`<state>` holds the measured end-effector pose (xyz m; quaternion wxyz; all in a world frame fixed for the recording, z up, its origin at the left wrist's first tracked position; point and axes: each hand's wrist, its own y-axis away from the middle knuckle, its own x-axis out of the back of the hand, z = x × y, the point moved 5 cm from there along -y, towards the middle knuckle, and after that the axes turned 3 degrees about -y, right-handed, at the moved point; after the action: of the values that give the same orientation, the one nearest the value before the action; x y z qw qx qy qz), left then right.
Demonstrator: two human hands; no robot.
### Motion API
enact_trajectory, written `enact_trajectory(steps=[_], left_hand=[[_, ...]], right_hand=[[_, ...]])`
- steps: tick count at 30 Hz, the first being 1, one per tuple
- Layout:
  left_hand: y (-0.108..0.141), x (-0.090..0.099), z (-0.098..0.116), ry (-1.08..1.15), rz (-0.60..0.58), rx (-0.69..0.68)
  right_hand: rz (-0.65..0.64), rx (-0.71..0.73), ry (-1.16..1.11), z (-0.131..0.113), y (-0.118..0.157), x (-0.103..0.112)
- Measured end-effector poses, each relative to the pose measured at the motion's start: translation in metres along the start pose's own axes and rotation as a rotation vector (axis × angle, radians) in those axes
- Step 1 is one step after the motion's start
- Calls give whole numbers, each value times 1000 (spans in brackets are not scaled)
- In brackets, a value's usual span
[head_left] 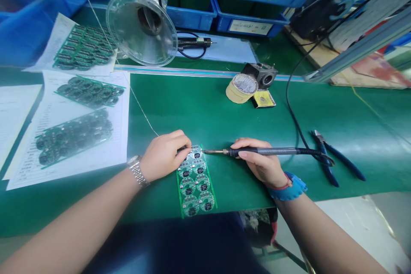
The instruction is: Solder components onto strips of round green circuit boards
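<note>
A green circuit board panel point(195, 184) with round sections lies on the green mat near the front edge. My right hand point(261, 160) is closed around a soldering iron point(266, 151), its tip pointing left at the panel's top end. Pinched in my left hand point(167, 154), at the panel's upper left, is a thin solder wire point(143, 111) that runs up and to the left. The pinch and the iron's tip are close together; whether they touch the same spot is too small to tell.
A fume extractor hood point(143, 30) hangs at the back left. Circuit panels point(75, 135) lie on papers at left. A soldering iron stand point(261, 75), a round tub point(241, 88) and blue-handled cutters point(335, 158) are on the right. Blue bins point(250, 25) line the back.
</note>
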<state>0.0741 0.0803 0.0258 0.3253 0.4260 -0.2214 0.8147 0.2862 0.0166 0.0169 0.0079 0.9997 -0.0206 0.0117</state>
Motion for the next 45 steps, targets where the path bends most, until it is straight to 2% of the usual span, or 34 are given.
enact_trajectory(steps=[9,18,30,33,38,41,45], left_hand=[[2,4,2,-4,30,-24],[2,-1,8,-41,6,-57],[-1,-10,11,-133,-1,-76],[0,-4,10,-34,50,-89],[6,22,9,58,216,-51],[19,30,20,-15,241,-59],[52,20,52,-146,182,-275]], right_hand=[[23,-31,-106,-1,0,0],[-30,3,-80,-1,0,-1],[-38,1,-43,-1,1,-1],[-10,-4,-87,-1,0,1],[80,-57,-171,2,3,6],[133,-92,-200,5,9,11],[172,-117,-222,8,28,16]])
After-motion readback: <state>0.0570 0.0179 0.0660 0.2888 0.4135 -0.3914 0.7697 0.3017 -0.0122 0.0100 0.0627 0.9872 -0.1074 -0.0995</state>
